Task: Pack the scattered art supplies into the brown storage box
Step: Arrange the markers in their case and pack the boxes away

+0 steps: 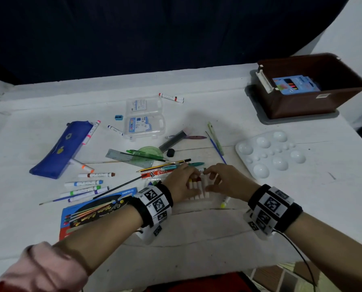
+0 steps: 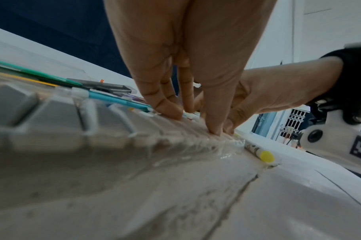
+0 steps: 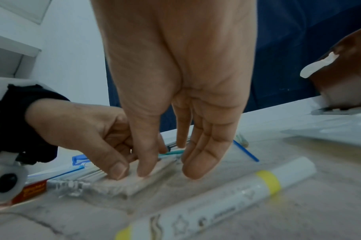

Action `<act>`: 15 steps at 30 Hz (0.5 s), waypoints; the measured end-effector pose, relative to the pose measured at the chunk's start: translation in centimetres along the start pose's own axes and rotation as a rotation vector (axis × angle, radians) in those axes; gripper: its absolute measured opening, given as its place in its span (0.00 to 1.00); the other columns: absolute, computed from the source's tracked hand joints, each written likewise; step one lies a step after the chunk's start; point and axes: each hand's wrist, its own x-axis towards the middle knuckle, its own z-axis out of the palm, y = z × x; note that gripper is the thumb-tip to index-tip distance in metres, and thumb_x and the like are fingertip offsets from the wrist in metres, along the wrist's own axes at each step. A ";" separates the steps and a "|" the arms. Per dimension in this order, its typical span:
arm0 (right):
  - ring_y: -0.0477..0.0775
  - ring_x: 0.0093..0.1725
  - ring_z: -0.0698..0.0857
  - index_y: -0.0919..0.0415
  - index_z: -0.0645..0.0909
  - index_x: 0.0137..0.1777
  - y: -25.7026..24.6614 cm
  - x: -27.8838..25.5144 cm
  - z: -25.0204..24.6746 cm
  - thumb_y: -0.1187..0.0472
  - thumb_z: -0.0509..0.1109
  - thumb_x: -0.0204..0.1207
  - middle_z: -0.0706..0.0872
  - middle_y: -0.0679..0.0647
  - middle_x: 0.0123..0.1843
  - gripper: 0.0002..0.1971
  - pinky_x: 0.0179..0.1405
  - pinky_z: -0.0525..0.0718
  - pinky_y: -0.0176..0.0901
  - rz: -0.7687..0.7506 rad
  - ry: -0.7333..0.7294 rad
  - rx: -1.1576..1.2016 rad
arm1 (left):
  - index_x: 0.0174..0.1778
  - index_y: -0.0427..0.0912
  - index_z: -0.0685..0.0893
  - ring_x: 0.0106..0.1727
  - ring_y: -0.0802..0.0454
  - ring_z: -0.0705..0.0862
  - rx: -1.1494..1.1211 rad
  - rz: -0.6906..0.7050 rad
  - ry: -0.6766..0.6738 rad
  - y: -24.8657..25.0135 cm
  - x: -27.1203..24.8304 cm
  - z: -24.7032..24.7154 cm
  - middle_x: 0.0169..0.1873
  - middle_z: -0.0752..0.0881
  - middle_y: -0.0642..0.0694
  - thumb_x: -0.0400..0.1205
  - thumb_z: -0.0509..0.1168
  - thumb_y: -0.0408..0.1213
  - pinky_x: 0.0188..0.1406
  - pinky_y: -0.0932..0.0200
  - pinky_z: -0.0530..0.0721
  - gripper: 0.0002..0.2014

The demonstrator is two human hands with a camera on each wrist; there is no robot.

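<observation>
Far right: brown storage box point(image 1: 314, 98) | holds blue crayon pack point(image 1: 295, 84)

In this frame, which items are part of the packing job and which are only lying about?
Part of the job:
brown box, coloured packet already inside
clear marker pack, both hands' fingers on it: left hand, right hand
yellow marker
blue pencil case
clear plastic case
white palette

Lying about:
grey lid under the box
wrist bands
</observation>
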 end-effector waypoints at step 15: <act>0.48 0.47 0.77 0.55 0.78 0.64 -0.6 -0.1 0.2 0.47 0.76 0.69 0.78 0.54 0.55 0.25 0.52 0.80 0.43 -0.041 -0.033 -0.129 | 0.58 0.41 0.81 0.53 0.50 0.76 0.122 0.007 0.053 0.6 -0.3 0.8 0.53 0.75 0.45 0.68 0.75 0.54 0.44 0.64 0.67 0.28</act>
